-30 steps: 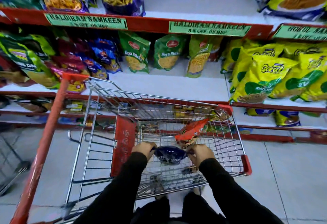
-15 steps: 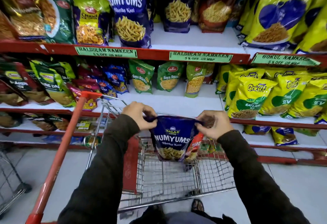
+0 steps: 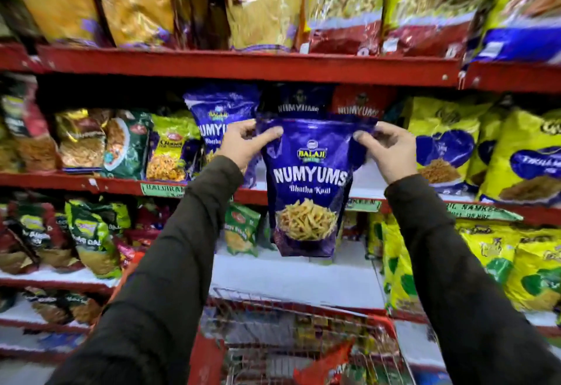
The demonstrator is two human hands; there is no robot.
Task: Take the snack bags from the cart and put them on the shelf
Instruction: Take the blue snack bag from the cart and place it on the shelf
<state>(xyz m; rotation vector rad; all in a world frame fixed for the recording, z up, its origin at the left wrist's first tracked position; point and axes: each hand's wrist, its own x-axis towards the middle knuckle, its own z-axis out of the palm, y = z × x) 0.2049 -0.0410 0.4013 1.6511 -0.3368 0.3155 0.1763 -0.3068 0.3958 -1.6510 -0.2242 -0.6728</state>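
A blue Numyums snack bag (image 3: 306, 190) hangs upright in front of the middle shelf (image 3: 100, 182). My left hand (image 3: 246, 141) pinches its top left corner and my right hand (image 3: 391, 147) pinches its top right corner. Behind it on that shelf stand another blue Numyums bag (image 3: 221, 117) and a red Numyums bag (image 3: 358, 105), partly hidden. The wire cart (image 3: 291, 308) with red trim sits below my arms; an orange-red snack bag (image 3: 324, 363) lies in it.
Yellow snack bags (image 3: 440, 147) fill the shelves on the right, green and red bags (image 3: 121, 141) on the left. The top shelf (image 3: 243, 62) carries large orange and yellow bags. A bare white stretch of the lower shelf (image 3: 291, 275) shows under the held bag.
Both hands have lifted the blue bag from the cart up to the height of the middle shelf. The view has tilted upward, so the cart now sits at the bottom edge.
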